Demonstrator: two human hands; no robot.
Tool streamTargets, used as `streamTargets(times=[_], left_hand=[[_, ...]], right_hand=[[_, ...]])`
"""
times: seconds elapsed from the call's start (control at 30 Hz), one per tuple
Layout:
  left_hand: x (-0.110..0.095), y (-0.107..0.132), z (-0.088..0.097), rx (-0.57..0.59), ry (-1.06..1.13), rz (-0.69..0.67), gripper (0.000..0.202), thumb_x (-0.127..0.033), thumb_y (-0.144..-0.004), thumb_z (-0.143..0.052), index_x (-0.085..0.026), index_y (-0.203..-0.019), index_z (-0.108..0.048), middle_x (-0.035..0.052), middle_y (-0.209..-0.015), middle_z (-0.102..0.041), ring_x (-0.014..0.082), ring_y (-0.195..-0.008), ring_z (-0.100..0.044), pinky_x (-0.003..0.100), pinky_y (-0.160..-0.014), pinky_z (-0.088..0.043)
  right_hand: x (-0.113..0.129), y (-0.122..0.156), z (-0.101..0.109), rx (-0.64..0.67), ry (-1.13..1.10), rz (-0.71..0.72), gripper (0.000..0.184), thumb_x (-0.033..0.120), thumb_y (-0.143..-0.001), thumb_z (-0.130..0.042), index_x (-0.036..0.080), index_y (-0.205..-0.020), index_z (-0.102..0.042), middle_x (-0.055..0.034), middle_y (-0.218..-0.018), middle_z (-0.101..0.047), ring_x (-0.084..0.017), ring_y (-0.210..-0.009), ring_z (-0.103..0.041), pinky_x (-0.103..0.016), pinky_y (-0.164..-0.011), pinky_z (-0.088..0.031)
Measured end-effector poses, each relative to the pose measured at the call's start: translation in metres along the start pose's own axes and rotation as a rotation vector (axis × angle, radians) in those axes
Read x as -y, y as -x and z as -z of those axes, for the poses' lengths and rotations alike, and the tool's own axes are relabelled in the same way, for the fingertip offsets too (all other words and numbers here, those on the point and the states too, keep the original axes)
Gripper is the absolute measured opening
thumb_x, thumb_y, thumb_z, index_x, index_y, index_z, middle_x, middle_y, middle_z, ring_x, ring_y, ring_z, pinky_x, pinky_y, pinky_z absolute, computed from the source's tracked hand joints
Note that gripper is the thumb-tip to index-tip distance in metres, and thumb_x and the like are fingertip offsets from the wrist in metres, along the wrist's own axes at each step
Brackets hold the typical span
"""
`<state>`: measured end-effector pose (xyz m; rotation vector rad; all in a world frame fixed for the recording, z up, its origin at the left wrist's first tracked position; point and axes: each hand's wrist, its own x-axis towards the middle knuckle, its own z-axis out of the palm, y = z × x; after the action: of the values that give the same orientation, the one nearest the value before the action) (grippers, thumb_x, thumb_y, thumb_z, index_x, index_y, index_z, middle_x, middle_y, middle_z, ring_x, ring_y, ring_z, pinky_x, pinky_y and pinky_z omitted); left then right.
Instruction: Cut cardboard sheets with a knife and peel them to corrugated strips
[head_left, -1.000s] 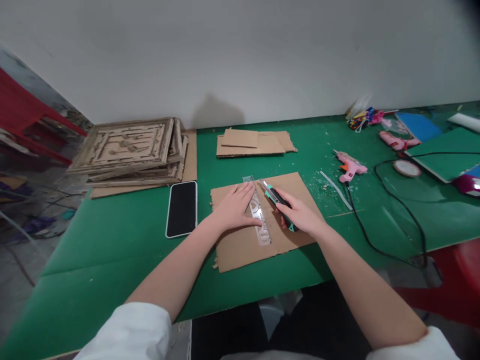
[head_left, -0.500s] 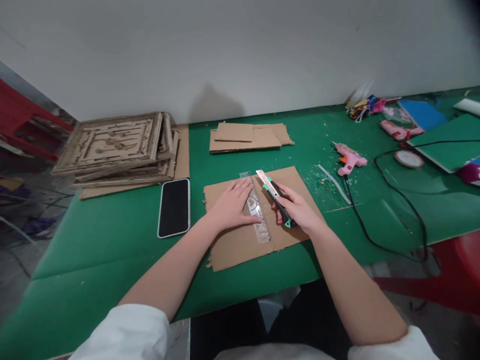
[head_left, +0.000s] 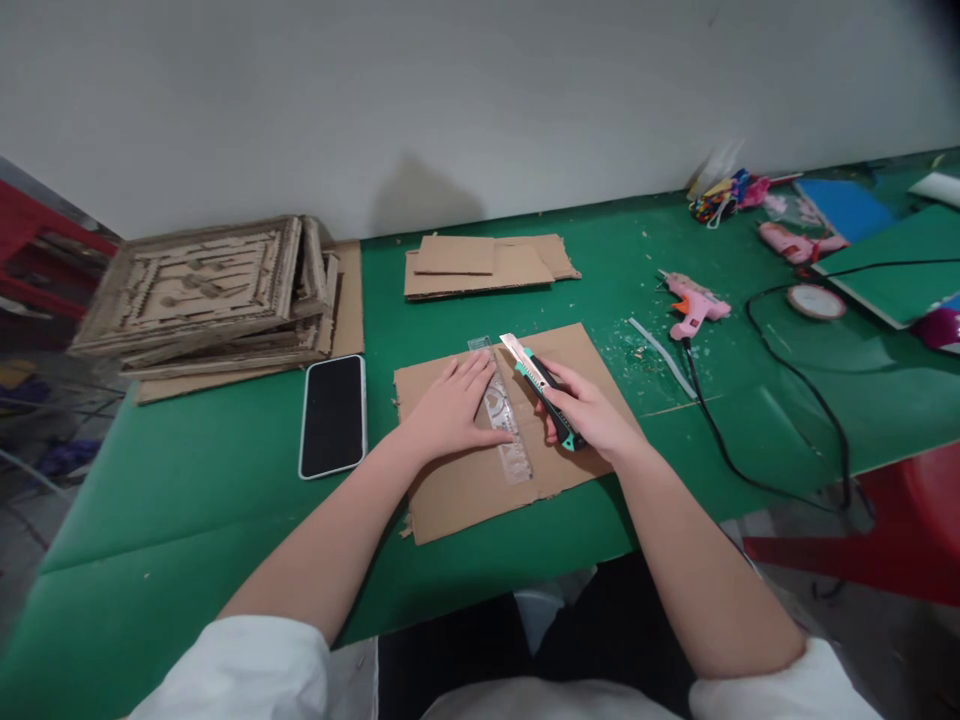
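A sheet of brown cardboard (head_left: 465,500) lies on the green table in front of me. Across it runs a clear plastic ruler (head_left: 516,462), pressed down by my left hand (head_left: 450,412), whose fingers are stretched out flat with the thumb apart. My right hand (head_left: 589,408) is wrapped round a black and green utility knife (head_left: 541,385). Its blade is out and points away from me, toward the far end of the ruler. I cannot tell whether the blade tip touches the cardboard.
Left of the cardboard lies a phone (head_left: 334,415), with stacked cardboard frames (head_left: 202,285) behind it. Smaller cardboard pieces (head_left: 480,268) sit near the wall. On the right are a pink glue gun (head_left: 697,303), its black cord (head_left: 799,370), a glue stick (head_left: 664,358) and a tape roll (head_left: 816,301).
The whole view has shifted slightly, so things appear a little further left. Both hands keep their holds on the ruler and the knife, with hardly any movement against the cardboard.
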<state>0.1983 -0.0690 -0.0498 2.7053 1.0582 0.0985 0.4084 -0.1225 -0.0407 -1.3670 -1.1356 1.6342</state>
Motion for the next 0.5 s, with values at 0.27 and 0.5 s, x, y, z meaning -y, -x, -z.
streamTargets(times=[0.27,0.5], left_hand=[[-0.0005,0.0001,0.0005,0.003,-0.008,0.009,0.101,-0.076,-0.066,-0.036,-0.008,-0.138,-0.017,0.0143,-0.146,-0.015,0.0264,-0.135,-0.011,0.041,-0.110,-0.007],[-0.0010,-0.0005,0.0028,0.019,0.005,0.007,0.103,-0.076,-0.066,-0.036,-0.007,-0.139,-0.015,0.0145,-0.146,-0.015,0.0273,-0.134,-0.011,0.041,-0.110,-0.007]], right_hand=[[0.0015,0.0023,-0.0004,0.004,-0.029,0.016,0.053,0.032,-0.085,-0.044,0.034,-0.135,-0.026,-0.0001,-0.078,-0.053,-0.007,-0.048,-0.051,-0.024,-0.048,-0.049],[0.0036,0.0028,-0.0011,0.005,-0.021,0.007,0.052,0.031,-0.085,-0.043,0.034,-0.135,-0.028,-0.0001,-0.078,-0.053,-0.007,-0.047,-0.049,-0.025,-0.048,-0.049]])
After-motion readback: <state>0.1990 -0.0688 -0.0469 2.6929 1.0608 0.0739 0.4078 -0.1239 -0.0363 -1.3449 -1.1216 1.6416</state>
